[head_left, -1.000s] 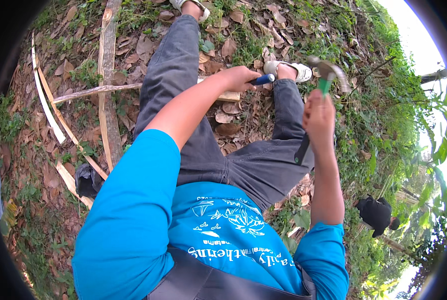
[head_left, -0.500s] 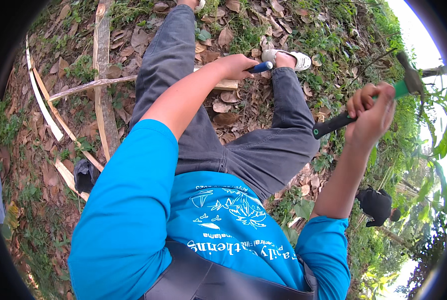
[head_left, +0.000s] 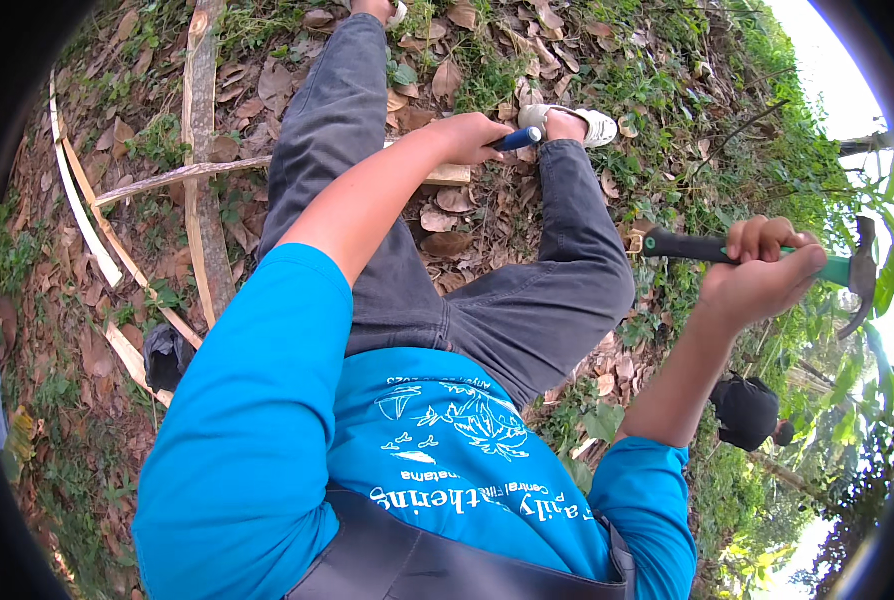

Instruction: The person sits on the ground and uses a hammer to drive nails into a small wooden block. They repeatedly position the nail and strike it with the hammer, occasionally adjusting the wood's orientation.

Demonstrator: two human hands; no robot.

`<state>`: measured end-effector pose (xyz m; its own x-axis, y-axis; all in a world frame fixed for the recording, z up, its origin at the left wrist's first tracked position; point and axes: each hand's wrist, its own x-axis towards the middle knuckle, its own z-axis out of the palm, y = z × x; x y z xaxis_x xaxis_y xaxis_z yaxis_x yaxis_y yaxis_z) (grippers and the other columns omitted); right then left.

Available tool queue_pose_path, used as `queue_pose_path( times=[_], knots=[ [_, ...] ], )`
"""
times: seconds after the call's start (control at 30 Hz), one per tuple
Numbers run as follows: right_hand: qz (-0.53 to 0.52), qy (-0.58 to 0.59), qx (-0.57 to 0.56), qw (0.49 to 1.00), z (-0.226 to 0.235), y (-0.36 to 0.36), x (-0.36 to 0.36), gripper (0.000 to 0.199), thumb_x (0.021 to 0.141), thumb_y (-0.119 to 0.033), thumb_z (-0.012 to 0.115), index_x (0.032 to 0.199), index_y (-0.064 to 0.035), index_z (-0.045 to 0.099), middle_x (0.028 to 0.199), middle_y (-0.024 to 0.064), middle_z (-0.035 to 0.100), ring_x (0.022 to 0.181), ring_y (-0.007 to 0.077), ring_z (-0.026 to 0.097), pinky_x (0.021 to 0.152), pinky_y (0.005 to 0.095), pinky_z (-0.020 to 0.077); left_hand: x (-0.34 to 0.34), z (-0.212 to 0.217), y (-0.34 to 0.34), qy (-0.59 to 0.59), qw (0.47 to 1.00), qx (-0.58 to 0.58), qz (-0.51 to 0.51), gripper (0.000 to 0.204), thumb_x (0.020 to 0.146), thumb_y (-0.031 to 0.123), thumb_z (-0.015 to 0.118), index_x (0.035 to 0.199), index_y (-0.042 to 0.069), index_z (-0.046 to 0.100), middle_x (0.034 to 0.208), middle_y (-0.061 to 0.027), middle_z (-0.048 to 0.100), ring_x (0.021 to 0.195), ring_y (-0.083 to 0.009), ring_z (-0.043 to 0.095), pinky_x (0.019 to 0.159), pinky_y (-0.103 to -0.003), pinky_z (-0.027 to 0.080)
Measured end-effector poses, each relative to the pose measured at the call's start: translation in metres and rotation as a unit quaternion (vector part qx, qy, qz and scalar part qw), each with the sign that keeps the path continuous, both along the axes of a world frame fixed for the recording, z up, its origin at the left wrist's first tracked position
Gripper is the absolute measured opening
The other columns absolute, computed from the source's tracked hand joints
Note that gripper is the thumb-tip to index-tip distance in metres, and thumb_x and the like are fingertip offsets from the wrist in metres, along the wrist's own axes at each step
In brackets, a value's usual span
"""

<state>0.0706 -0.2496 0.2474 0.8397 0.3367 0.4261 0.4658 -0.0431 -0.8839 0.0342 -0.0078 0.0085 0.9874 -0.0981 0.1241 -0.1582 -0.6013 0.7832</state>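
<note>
Apparent hammering step: right grip [head_left: 762,268] clamped on a hammer [head_left: 689,248] held wide, left grip [head_left: 470,138] around a blue handle [head_left: 516,140], which a next blow likely needs steady.

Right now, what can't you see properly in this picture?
- Head view: the other end of the blue handle, hidden by the left hand.
- Head view: part of the pale wood, covered by the left forearm.
- Head view: part of the hammer, covered by the right hand.
- Head view: the rest of the left shoe, cut off by the top edge.
- Head view: the hands of the person in black, too small to tell.
</note>
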Motion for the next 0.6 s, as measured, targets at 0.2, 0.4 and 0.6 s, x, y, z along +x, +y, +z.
queue_pose_path(
  times=[0.2,0.4,0.6],
  knots=[
    [0.054,-0.054,-0.404,0.912,-0.062,-0.005,0.016,0.035,0.109,-0.033,0.046,0.094,-0.0052,0.061,0.067,0.0006,0.055,0.057,0.0100,0.050,0.056,0.0259,0.0426,0.016,0.008,-0.008,-0.048,0.999,0.018,-0.007,0.031,0.090,0.026,0.075,0.114,0.011,0.063,0.086,-0.0151,0.072,0.084,-0.0379,0.069,0.075,-0.047,0.052],
    [0.052,-0.037,0.094,0.994,0.038,0.023,-0.010,0.044,0.109,-0.045,0.046,0.082,-0.0103,0.041,0.058,-0.0040,0.037,0.046,0.0064,0.037,0.042,0.0239,0.0306,0.004,-0.006,0.008,0.014,1.000,0.009,0.010,0.035,0.092,0.020,0.073,0.123,0.008,0.062,0.088,-0.0184,0.070,0.083,-0.0364,0.069,0.075,-0.046,0.051],
    [0.048,0.081,-0.362,0.927,-0.110,-0.006,0.033,0.038,0.108,-0.036,0.050,0.089,-0.0044,0.059,0.064,-0.0009,0.054,0.056,0.0087,0.050,0.057,0.0281,0.0406,0.014,-0.011,0.007,-0.009,0.999,0.038,0.003,0.041,0.091,0.021,0.074,0.130,0.014,0.062,0.092,-0.0174,0.071,0.083,-0.0365,0.069,0.076,-0.047,0.051]
  ],
)
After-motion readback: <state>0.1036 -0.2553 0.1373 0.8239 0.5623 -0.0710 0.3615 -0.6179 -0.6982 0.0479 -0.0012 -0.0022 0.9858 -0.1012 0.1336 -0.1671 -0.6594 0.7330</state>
